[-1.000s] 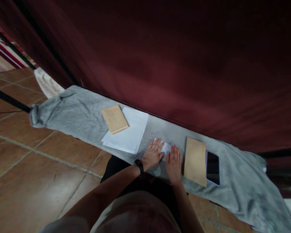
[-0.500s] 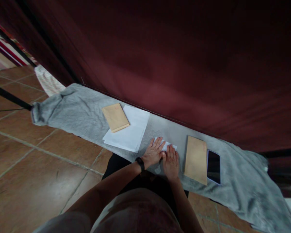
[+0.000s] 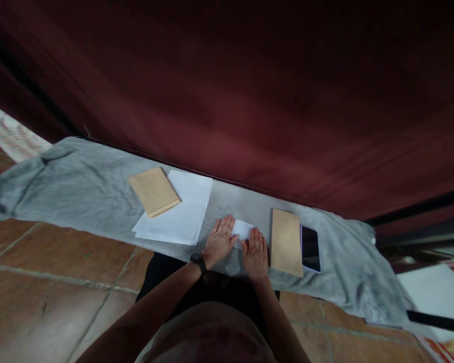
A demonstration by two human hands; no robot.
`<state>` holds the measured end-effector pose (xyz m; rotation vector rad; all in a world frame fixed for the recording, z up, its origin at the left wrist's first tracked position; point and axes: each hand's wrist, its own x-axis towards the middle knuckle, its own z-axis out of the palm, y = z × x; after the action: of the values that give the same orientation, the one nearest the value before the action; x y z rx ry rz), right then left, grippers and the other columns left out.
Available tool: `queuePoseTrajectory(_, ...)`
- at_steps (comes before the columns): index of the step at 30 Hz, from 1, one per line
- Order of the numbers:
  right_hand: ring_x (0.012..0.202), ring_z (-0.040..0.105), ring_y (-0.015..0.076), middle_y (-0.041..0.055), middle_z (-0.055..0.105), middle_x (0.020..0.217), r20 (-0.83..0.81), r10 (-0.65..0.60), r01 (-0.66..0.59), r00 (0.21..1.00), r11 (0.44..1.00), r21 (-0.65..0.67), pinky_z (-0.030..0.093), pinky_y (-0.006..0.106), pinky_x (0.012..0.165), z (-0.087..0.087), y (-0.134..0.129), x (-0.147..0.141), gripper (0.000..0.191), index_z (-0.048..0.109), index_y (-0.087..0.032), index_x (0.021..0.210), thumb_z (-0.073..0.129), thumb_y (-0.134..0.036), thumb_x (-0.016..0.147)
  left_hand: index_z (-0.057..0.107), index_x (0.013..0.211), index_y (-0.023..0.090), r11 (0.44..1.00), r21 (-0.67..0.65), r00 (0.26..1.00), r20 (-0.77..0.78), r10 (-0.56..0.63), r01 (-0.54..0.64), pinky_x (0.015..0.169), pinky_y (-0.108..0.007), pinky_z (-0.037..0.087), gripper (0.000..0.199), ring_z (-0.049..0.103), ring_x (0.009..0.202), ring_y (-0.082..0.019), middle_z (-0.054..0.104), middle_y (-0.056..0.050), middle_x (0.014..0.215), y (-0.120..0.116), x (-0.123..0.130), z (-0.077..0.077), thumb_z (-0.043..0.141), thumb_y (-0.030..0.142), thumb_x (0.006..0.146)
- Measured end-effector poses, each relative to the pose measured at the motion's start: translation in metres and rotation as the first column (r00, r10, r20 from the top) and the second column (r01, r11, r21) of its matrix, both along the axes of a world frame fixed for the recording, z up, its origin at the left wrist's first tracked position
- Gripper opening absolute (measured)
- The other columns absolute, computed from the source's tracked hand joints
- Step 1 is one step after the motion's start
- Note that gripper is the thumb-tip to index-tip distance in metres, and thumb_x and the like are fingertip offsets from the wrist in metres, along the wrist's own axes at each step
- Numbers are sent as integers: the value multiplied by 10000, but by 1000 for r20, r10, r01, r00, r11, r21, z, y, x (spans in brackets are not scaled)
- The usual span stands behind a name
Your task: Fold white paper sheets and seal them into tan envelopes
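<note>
A small folded piece of white paper (image 3: 242, 229) lies on the grey cloth in front of me, partly covered by both hands. My left hand (image 3: 220, 241) rests flat on its left end, fingers stretched out and thumb pointing toward the middle. Over the right end lies my right hand (image 3: 256, 252), also flat with its fingers extended. The thumbs are a little apart, with bare paper showing between the hands. A dark band is on my left wrist.
White sheets (image 3: 185, 217) lie to the left, with brown envelopes (image 3: 155, 191) on their upper left corner. Another brown envelope (image 3: 286, 243) lies right of my hands, beside a phone (image 3: 310, 248). The grey cloth (image 3: 94, 186) covers a narrow bench against a dark red curtain (image 3: 227, 116).
My hands have moved apart along the folded paper, uncovering more of its middle. The whole view has shifted, so the things on the bench appear further left.
</note>
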<state>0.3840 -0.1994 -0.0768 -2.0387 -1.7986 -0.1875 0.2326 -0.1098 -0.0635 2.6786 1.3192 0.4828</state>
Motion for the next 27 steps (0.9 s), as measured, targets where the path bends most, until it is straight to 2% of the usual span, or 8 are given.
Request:
queuePoseTrajectory(9, 1448, 405, 319, 219, 393, 1573, -29, -54, 54, 998, 998, -11, 339, 523, 1167, -2, -5, 3, 609, 283, -78, 1581, 304, -410, 1071, 384, 1521, 54, 992, 28, 993, 0, 119, -119, 1232, -494, 236, 587, 342, 1491, -289, 417, -189, 1572, 3, -9, 2, 329, 364, 1025)
queuePoseTrajectory(12, 1453, 398, 310, 217, 397, 1572, -19, -60, 60, 998, 998, -4, 334, 513, 1173, -2, -5, 3, 609, 283, -75, 1580, 320, -406, 1070, 431, 1487, 45, 996, 19, 996, -21, 90, -90, 1225, -499, 251, 547, 358, 1481, -291, 446, -199, 1551, 10, -5, 10, 318, 314, 1025)
queuePoseTrajectory(15, 1446, 409, 310, 217, 396, 1573, 0, -60, 60, 998, 998, 16, 346, 512, 1165, -3, -5, 4, 596, 303, -72, 1572, 327, -392, 1071, 483, 1451, 98, 998, -63, 998, -61, -35, 31, 1208, -447, 294, 480, 420, 1438, -249, 514, -159, 1508, 22, 6, 24, 328, 228, 1015)
queuePoseTrajectory(17, 1443, 415, 310, 223, 399, 1569, 8, -62, 61, 998, 998, 29, 351, 513, 1162, -5, -4, 4, 593, 306, -71, 1570, 334, -387, 1070, 532, 1400, 132, 989, -137, 994, -86, -72, 60, 1174, -421, 338, 450, 498, 1360, -236, 576, -141, 1438, 31, 15, 34, 361, 150, 985)
queuePoseTrajectory(22, 1443, 416, 302, 221, 412, 1563, 10, -49, 48, 999, 998, 44, 347, 501, 1166, -6, -5, 6, 593, 319, -72, 1565, 366, -386, 1063, 618, 1259, 160, 974, -223, 996, -67, -54, 38, 1080, -437, 409, 360, 568, 1232, -277, 647, -145, 1285, 49, 28, 51, 486, 128, 925)
queuePoseTrajectory(24, 1440, 419, 297, 209, 432, 1555, 4, -42, 42, 999, 998, 48, 346, 499, 1167, -6, -6, 7, 572, 329, -83, 1562, 356, -362, 1064, 642, 1193, 172, 964, -266, 999, -35, -34, 24, 1070, -453, 408, 317, 570, 1221, -293, 659, -141, 1247, 52, 28, 52, 548, 134, 892)
queuePoseTrajectory(27, 1434, 425, 290, 187, 465, 1540, -23, -37, 38, 999, 997, 67, 349, 498, 1163, -5, -6, 7, 552, 331, -109, 1565, 343, -333, 1061, 678, 974, 180, 933, -360, 999, 38, 17, -2, 1037, -419, 423, 163, 609, 1144, -281, 698, -120, 1098, 55, 22, 51, 621, 117, 834)
